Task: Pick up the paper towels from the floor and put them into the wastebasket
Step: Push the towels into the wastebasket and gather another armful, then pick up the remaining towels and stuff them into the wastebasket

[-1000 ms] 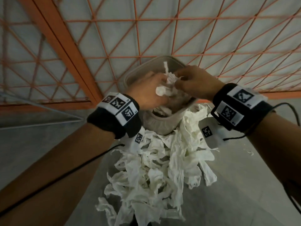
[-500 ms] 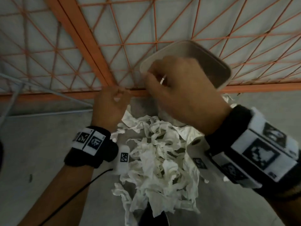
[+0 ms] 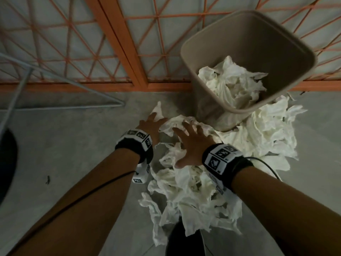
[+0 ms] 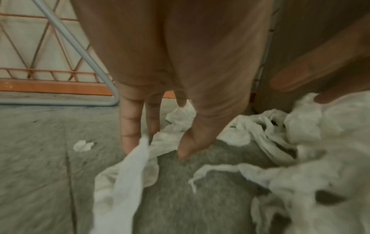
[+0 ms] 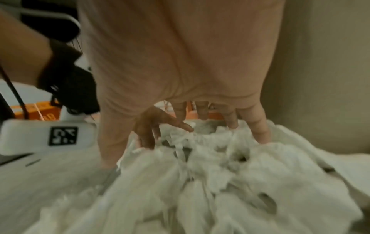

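Both hands [image 3: 191,145] hovered, fingers [image 3: 184,124] spread, over paper towels [image 3: 193,191]; better to bunch deep, then lift toward the wastebasket [image 3: 203,85] at one o'clock.

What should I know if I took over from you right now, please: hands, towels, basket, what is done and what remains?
Left hand: open, fingers spread, touching the paper towels at the pile's far left edge; nothing gripped.
Right hand: open, fingers spread on top of the pile; nothing gripped.
Wastebasket: beige, on the floor beyond the pile, against the orange grid; towels lie at its foot.
Done: some towels in the basket.
Left: most of the pile, in front and to the basket's right.
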### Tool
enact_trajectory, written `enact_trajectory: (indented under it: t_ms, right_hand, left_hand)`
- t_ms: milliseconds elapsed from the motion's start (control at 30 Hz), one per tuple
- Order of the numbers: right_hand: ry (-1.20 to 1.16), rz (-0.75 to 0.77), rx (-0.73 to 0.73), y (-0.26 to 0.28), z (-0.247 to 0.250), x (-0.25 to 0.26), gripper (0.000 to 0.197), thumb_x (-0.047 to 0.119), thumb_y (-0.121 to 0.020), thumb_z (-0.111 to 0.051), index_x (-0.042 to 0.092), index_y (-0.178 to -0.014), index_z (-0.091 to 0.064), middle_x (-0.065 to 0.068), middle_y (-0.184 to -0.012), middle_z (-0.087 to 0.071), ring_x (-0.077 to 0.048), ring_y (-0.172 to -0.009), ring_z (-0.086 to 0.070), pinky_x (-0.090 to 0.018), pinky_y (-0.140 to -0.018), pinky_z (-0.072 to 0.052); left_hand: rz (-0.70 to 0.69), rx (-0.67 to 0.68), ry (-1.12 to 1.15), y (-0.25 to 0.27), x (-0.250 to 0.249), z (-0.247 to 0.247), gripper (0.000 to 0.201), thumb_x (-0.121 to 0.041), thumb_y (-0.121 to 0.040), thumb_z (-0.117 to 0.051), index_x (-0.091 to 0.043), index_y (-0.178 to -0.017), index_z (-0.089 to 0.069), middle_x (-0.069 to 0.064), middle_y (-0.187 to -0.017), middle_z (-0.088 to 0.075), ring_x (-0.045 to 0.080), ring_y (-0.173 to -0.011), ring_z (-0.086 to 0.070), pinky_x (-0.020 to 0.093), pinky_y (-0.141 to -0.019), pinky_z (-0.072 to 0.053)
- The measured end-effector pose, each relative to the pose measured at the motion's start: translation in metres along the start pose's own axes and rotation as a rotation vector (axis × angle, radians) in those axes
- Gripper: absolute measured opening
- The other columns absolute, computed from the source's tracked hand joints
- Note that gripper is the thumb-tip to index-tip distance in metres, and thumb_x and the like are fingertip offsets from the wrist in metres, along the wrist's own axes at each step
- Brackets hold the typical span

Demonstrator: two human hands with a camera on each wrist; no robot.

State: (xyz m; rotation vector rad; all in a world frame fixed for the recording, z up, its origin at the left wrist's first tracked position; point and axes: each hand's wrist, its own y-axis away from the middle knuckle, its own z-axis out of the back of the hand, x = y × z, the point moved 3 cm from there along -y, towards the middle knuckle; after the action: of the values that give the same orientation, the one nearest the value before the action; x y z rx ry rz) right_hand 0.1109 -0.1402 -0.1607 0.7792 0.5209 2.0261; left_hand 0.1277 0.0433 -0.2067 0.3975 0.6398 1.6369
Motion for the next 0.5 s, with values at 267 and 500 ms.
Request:
enact_trajectory:
  t_ms: [267, 500]
  right_hand:
    - [0.0, -0.056, -0.202, -0.017, -0.032, -0.019, 0.082, 0.028, -0.084, -0.061, 0.036, -0.147, -0.009, -0.005, -0.151, -0.028, -0.036, -0.129, -0.037, -0.051, -0.094, -0.048]
    - [-0.134, -0.017, -0.286, -0.008, -0.021, -0.017, 0.029, 0.02, -0.086, -0.051, 0.009, -0.111, -0.06, -0.017, -0.12, -0.053, -0.039, -0.112, -0.054, -0.044, -0.09, -0.049]
  left_hand:
    - [-0.045, -0.364, 0.447, 0.036, -0.002, -0.017, 0.027, -0.001, -0.08, -0.062, -0.01, -0.103, -0.073, 0.019, -0.112, -0.066, 0.036, -0.104, -0.064, 0.038, -0.089, -0.052]
    - [-0.017, -0.74, 0.858, 0.109, 0.012, -0.003, 0.027, -0.012, -0.083, -0.042, -0.009, -0.083, -0.069, 0.01, -0.088, -0.066, 0.017, -0.083, -0.06, 0.027, -0.081, -0.046]
